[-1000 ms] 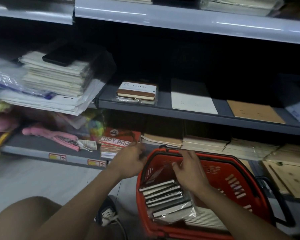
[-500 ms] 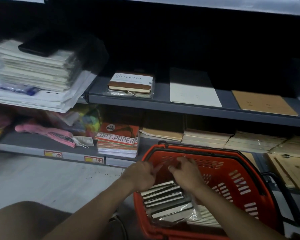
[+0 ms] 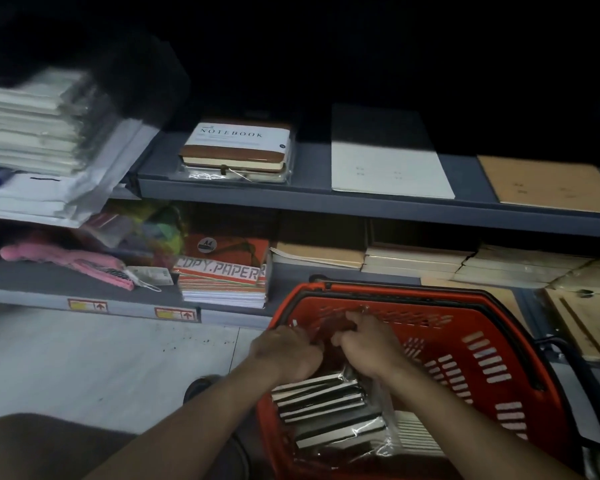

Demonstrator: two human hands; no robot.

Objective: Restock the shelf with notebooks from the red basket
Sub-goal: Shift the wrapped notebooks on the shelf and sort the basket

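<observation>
A red basket (image 3: 471,344) stands on the floor in front of the shelves. Inside it lies a plastic-wrapped pack of several dark notebooks (image 3: 326,407) with their white page edges showing. My left hand (image 3: 286,353) and my right hand (image 3: 364,344) are both inside the basket at the far end of the pack, fingers curled on the clear wrapping. On the middle shelf (image 3: 326,199) a brown notebook with a white "NOTEBOOK" band (image 3: 238,148) lies on another wrapped one.
A white pad (image 3: 388,168) and a brown pad (image 3: 548,183) lie on the middle shelf. Below sit a copy paper stack (image 3: 224,275) and piles of tan notebooks (image 3: 416,259). A paper stack (image 3: 32,133) fills the left shelf. The basket's black handle (image 3: 561,362) hangs at right.
My left hand came off the basket rim and joined my right hand on the pack's wrapping. The camera tilted down, so the upper shelf left the view.
</observation>
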